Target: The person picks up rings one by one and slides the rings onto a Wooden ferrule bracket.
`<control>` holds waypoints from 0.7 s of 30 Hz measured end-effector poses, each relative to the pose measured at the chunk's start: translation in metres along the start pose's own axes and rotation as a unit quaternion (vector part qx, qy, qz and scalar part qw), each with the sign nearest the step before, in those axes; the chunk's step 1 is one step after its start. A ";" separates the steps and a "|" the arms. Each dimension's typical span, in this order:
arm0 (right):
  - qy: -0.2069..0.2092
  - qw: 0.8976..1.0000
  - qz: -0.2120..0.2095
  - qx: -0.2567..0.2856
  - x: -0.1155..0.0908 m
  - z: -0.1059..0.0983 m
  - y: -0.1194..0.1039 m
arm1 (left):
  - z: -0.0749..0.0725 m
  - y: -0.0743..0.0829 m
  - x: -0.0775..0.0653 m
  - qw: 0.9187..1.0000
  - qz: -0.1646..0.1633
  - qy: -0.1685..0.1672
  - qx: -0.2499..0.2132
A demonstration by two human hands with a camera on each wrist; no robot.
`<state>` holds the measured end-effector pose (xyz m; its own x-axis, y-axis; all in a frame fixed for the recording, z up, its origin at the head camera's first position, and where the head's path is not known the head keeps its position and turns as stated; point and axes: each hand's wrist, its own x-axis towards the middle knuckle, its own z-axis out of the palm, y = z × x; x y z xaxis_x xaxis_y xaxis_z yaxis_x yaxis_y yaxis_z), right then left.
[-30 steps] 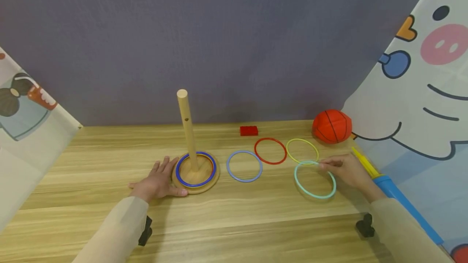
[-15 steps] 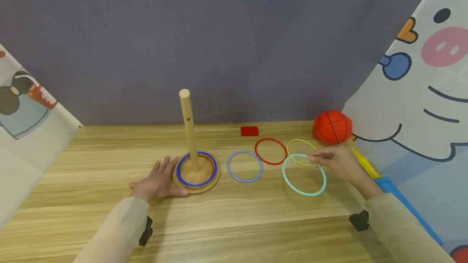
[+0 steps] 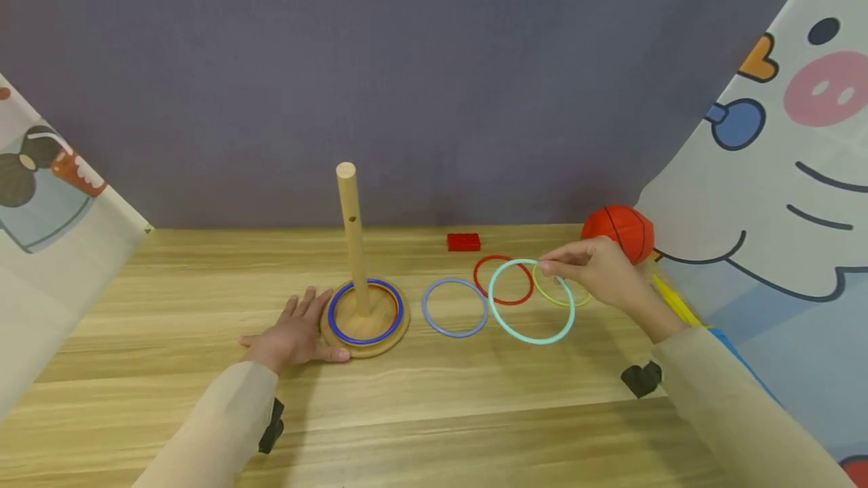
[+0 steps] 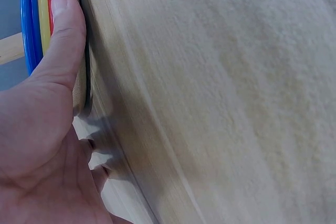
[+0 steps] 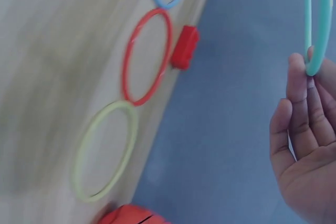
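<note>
My right hand [image 3: 597,273] pinches a turquoise ring [image 3: 539,342] at its upper right edge between thumb and fingertips. The ring is raised above the table and overlaps a red ring [image 3: 532,292] and a yellow ring [image 5: 135,124] in the head view. With fingers spread, my left hand [image 3: 288,337] rests beside a round wooden base [image 3: 349,311], its thumb against the base's edge. An upright wooden post [image 3: 355,247] rises from this base. Blue, yellow and red rings lie stacked round the post's foot, the dark blue ring [image 3: 330,315] on top.
A light blue ring [image 3: 454,336] lies between the base and the red ring. Behind are a red block [image 3: 464,242] and a red ball [image 3: 620,228] with black lines. A blue and yellow tube-shaped toy [image 3: 671,300] lies by the right curtain. A grey curtain [image 3: 434,96] borders the table's back.
My right hand has lifted the turquoise ring and carried it left and away from me, from near the yellow ring toward the red one. The left hand and base stay in place.
</note>
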<state>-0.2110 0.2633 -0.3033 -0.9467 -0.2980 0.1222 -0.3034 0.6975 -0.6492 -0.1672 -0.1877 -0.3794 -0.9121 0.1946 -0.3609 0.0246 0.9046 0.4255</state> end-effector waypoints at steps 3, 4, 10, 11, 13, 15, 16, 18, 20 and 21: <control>-0.003 1.000 -0.022 0.002 0.008 0.001 -0.014 | -0.001 0.001 0.000 1.000 0.006 -0.001 0.000; -0.004 1.000 -0.031 0.002 0.010 0.001 -0.018 | -0.001 0.000 0.001 1.000 0.009 0.001 0.000; -0.019 0.998 -0.053 0.024 0.025 0.004 -0.051 | -0.001 -0.002 0.002 1.000 0.011 -0.002 0.000; -0.020 0.998 -0.054 0.028 0.028 0.003 -0.057 | -0.001 -0.002 0.002 1.000 0.010 -0.002 0.000; -0.020 0.998 -0.052 0.036 0.033 0.002 -0.071 | -0.002 0.000 0.000 1.000 0.007 0.001 -0.002; -0.019 0.998 -0.050 0.043 0.038 0.002 -0.085 | -0.001 0.001 0.000 1.000 0.004 0.003 -0.002; -0.018 0.997 -0.052 0.045 0.041 0.001 -0.091 | -0.001 0.001 0.000 1.000 -0.001 0.003 -0.003; -0.016 0.997 -0.058 0.051 0.046 0.001 -0.103 | 0.000 0.001 0.001 1.000 -0.011 0.004 -0.006; -0.013 0.996 -0.071 0.056 0.052 0.002 -0.114 | 0.002 -0.002 0.003 1.000 -0.018 0.005 -0.006; -0.013 0.995 -0.079 0.060 0.054 0.001 -0.119 | 0.003 -0.004 0.006 1.000 -0.022 0.003 -0.005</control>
<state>-0.2260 0.1634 -0.2207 -0.8849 -0.4152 0.2110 -0.4309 0.5582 -0.7091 -0.1713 -0.1893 -0.3862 -0.9150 0.1517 -0.3738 -0.0203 0.9081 0.4182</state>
